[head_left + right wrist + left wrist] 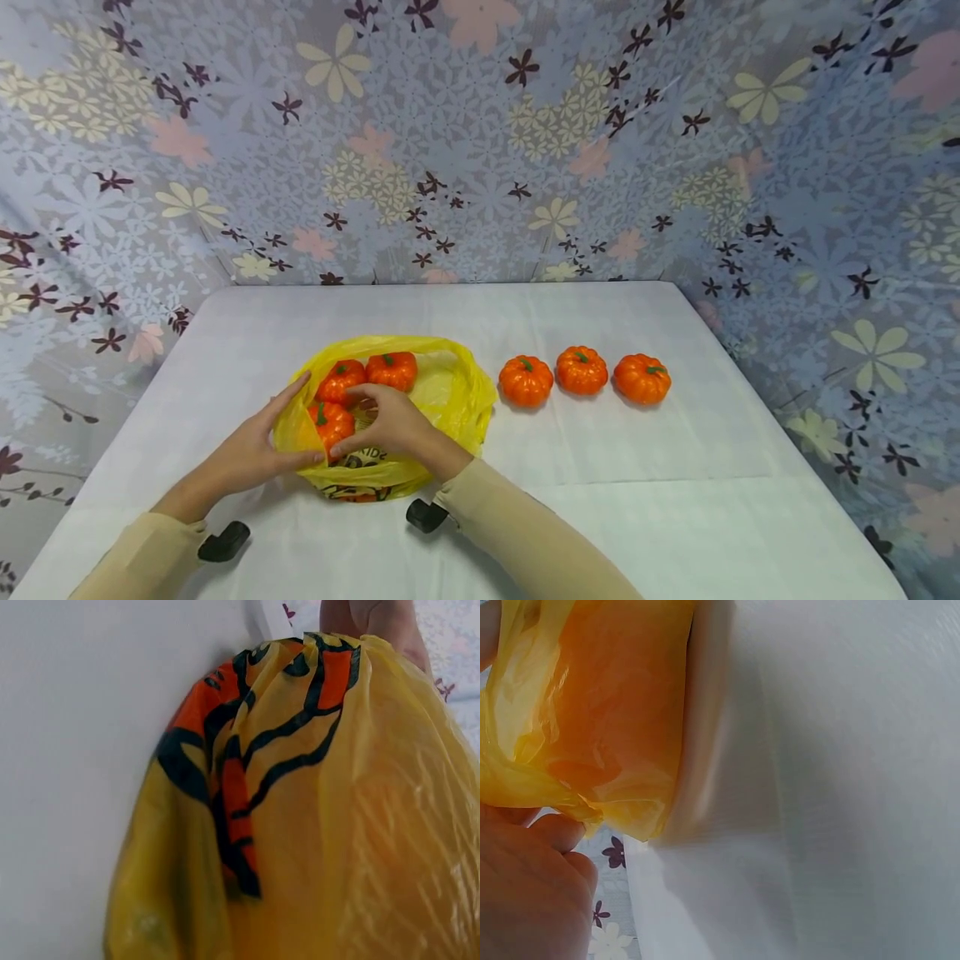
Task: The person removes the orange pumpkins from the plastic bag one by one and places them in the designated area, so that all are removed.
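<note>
Step in hand, in my judgement: positioning the front pumpkin point(327, 423) inside the yellow bag point(476, 400). The bag rests toward the left of the bench point(585, 517), mouth facing up. It contains two further units: the middle pumpkin point(341, 380), directly behind the front one, and the rear pumpkin point(393, 368), to the right of the middle one. Outside, to the right of the bag, three loose pumpkins point(581, 371) sit in a row.

Left hand: My left hand point(251, 446) is at the bag's left side. Thumb and fingers are spread well apart, pinching the plastic along the rim.

Right hand: My right hand point(397, 423) reaches into the mouth of the bag. The fingers are curved, with a moderate gap between thumb and forefinger; the thumb is at the front pumpkin. I cannot tell whether they grip it or only rest against it.

Next move, in my judgement: steady the rim with the left hand, then raise the right fingers straight up through the mouth. Caution: a sideways pull could snag the thin plastic or tip the neighbouring pumpkins.
</note>
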`<action>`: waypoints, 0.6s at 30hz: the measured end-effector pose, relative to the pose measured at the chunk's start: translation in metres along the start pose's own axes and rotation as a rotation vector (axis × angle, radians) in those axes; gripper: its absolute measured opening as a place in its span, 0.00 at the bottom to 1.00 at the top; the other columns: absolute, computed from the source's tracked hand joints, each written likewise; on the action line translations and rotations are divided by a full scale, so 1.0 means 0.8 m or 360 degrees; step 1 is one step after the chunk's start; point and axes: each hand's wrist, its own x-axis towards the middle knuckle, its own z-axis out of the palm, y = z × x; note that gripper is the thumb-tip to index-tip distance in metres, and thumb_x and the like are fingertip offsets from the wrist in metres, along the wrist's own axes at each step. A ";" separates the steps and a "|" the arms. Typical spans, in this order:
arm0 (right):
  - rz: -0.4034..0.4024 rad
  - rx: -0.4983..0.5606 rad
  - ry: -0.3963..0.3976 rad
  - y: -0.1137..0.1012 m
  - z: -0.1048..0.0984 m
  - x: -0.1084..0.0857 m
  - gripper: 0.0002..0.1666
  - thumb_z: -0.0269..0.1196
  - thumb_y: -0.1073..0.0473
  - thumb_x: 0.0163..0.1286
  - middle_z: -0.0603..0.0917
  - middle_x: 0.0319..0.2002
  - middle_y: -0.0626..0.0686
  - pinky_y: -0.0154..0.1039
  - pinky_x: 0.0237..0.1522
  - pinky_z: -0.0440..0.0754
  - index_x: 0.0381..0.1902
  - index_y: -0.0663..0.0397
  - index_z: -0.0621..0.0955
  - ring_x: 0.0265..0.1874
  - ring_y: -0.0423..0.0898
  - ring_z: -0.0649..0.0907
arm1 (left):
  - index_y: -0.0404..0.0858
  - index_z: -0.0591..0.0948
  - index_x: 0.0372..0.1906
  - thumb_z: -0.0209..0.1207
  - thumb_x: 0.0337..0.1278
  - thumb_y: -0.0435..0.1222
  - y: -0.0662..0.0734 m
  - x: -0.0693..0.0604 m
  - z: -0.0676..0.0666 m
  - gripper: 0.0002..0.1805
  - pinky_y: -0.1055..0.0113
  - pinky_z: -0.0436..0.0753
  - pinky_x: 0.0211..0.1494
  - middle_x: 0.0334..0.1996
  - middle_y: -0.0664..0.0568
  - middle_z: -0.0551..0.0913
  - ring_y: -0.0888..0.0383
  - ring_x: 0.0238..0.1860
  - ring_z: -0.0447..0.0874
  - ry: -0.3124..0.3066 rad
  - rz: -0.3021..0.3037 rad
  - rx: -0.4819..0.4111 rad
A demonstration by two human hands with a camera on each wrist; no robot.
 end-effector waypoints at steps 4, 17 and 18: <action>-0.0017 0.0004 -0.0007 -0.001 0.004 0.001 0.49 0.83 0.49 0.46 0.82 0.57 0.44 0.34 0.58 0.78 0.66 0.52 0.77 0.56 0.44 0.81 | 0.56 0.45 0.82 0.73 0.50 0.52 -0.004 -0.001 0.000 0.61 0.21 0.59 0.61 0.77 0.31 0.51 0.23 0.71 0.53 0.0002 0.0028 -0.0038; -0.0019 -0.0017 -0.0006 0.002 0.014 0.004 0.49 0.84 0.49 0.45 0.81 0.55 0.38 0.31 0.55 0.78 0.66 0.50 0.78 0.51 0.38 0.81 | 0.53 0.45 0.83 0.73 0.52 0.46 -0.008 -0.003 0.001 0.60 0.21 0.57 0.62 0.78 0.32 0.50 0.24 0.72 0.52 -0.0008 0.0094 -0.0081; -0.0013 -0.0025 -0.0004 0.002 0.015 0.004 0.49 0.84 0.49 0.45 0.81 0.55 0.38 0.30 0.55 0.78 0.66 0.50 0.78 0.51 0.37 0.81 | 0.53 0.45 0.83 0.73 0.52 0.46 -0.007 -0.003 0.001 0.60 0.21 0.57 0.62 0.78 0.32 0.50 0.24 0.72 0.52 -0.0008 0.0089 -0.0078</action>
